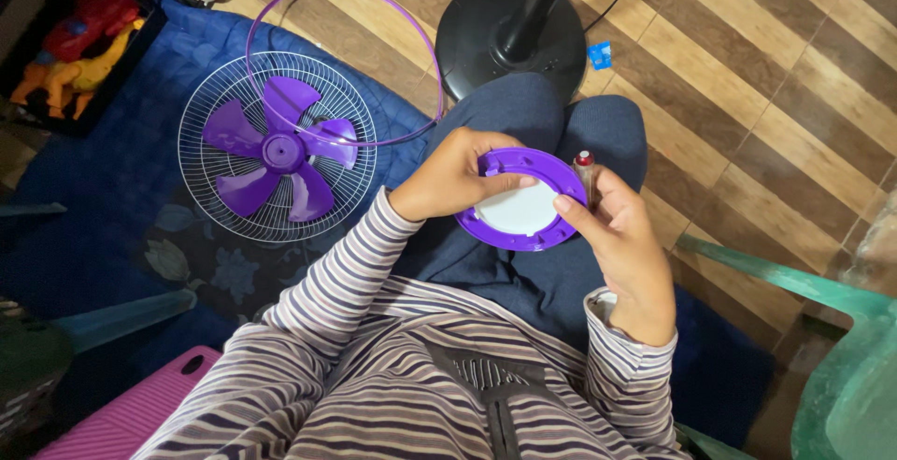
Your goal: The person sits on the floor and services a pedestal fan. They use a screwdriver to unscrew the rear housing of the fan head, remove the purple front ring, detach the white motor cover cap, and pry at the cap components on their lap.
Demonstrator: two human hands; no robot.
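Left hand: the left hand [455, 175] curls around the near-left rim of a round purple cap [521, 200], thumb laid flat on its white centre.
Right hand: the right hand [621, 245] pinches the cap's right rim with thumb and fingertips; a small red-topped tool [585, 170] stands tucked behind its fingers, held in the same grip.
Cap: held between both hands over the lap, white face tilted up toward the camera.
Left of the left hand: a white wire fan grille [277, 147] lies flat on a blue mat [121, 170], with the purple fan blade [277, 149] resting in it.
Ring: a thin purple ring [339, 66] leans across the grille's far edge.
Beyond both hands: the black round fan base [486, 44] stands on the striped floor [775, 77].
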